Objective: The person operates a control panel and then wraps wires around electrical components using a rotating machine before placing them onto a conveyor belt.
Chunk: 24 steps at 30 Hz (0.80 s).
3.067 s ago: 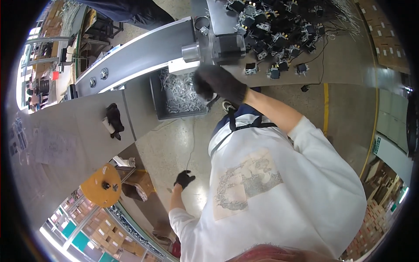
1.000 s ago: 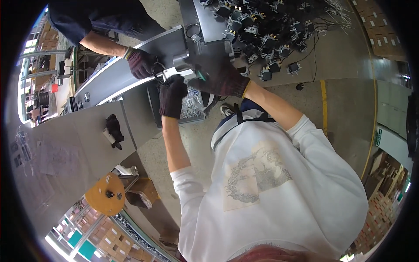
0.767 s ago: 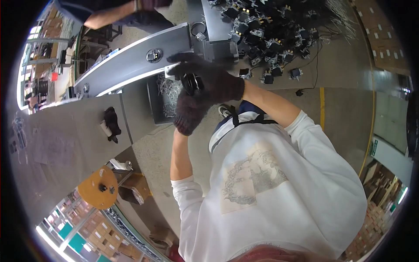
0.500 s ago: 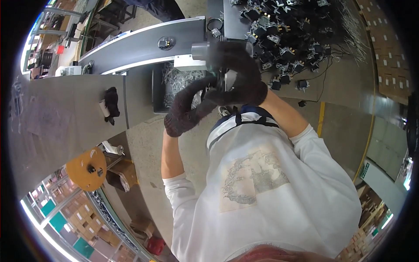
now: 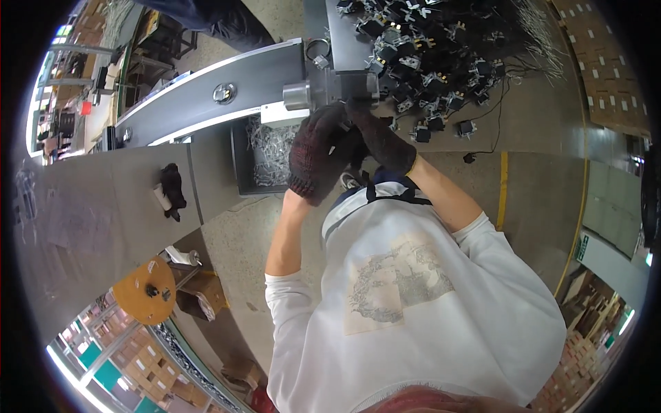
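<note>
Both my hands wear dark knitted gloves and meet just in front of a bench machine with a metal cylinder (image 5: pixel 297 96) on its left and a dark block (image 5: pixel 358 85) on its right. My left hand (image 5: pixel 318 153) is closed, back of the glove toward me, with a tiny pale spot showing by its fingers. My right hand (image 5: pixel 387 143) presses in from the right, fingers bent against the left ones below the block. Whatever they grip is hidden by the gloves. Under the machine's white housing (image 5: pixel 281 115), left of my hands, sits a dark bin (image 5: pixel 246 160) of thin clear or silvery scraps.
A dark conveyor (image 5: pixel 172 103) runs off to the left carrying a round part (image 5: pixel 224 93). Many black parts with metal brackets (image 5: pixel 434 76) are heaped at right. On the grey bench (image 5: pixel 103 206) lies a dark glove (image 5: pixel 172 193). Another person's legs (image 5: pixel 234 24) stand beyond the conveyor.
My right hand has come down off the machine toward me. The left hand's fingers have closed from a loop, and the hands are nearer together. The round part has travelled left along the conveyor.
</note>
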Tool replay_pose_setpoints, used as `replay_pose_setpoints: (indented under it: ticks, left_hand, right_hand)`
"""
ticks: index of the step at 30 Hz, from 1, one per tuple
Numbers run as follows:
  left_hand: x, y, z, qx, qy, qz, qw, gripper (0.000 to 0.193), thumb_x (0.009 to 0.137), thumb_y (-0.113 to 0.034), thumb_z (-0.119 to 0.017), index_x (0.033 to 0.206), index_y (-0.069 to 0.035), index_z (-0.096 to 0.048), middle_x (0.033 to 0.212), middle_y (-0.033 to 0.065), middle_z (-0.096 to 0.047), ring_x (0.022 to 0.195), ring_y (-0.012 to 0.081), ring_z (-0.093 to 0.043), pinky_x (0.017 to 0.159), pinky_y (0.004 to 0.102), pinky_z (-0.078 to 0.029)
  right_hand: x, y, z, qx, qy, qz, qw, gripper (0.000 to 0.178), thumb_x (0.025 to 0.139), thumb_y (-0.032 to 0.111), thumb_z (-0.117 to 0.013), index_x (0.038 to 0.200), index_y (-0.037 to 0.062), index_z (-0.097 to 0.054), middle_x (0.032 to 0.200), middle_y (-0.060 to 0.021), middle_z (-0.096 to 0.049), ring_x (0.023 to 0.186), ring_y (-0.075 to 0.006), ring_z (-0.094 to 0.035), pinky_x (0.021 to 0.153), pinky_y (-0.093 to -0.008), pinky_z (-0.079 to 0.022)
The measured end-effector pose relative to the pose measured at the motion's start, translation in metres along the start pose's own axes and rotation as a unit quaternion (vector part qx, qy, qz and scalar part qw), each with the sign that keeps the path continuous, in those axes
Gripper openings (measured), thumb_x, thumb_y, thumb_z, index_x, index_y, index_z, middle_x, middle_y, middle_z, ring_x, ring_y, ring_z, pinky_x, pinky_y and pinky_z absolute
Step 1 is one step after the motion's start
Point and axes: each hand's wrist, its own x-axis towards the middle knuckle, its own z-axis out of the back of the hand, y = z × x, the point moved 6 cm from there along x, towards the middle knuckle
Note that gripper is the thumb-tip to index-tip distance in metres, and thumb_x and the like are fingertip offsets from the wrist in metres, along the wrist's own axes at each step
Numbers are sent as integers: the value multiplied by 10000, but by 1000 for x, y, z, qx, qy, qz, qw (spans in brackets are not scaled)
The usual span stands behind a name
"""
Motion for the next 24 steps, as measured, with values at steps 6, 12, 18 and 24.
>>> replay_pose_setpoints:
  ticks: [6,12,18,24]
  left_hand:
    - [12,-18,8,-6,27,-17,999,397,931,-35,-654,1324,-21,-599,1211,140,-680,1003,194,-693,876,346,-568]
    - [7,10,32,-67,-55,101,991,366,1028,-222,-589,1295,29,-599,865,116,-730,817,150,-695,731,319,-544]
    - [25,9,6,-96,-26,152,983,303,1014,-255,-605,1231,-51,-660,835,127,-706,663,159,-667,599,340,-521]
    - [49,11,-5,10,-84,17,996,296,969,-116,-655,1264,-83,-656,933,65,-710,663,147,-639,607,312,-515]
  right_hand:
    - [-7,23,20,-196,-74,81,974,408,1036,377,-562,1260,41,-620,875,-53,-703,619,-108,-635,520,-250,-487]
    - [-10,56,17,-159,-17,73,984,365,1033,331,-580,1245,38,-630,813,-31,-683,610,-71,-598,513,-241,-465]
    - [-4,56,14,-99,-104,148,979,346,1035,331,-583,1185,27,-654,831,8,-659,686,-52,-569,591,-249,-480]
    - [6,55,26,-67,-147,63,985,386,1048,375,-544,1190,33,-652,951,-19,-671,798,-64,-578,687,-252,-493]
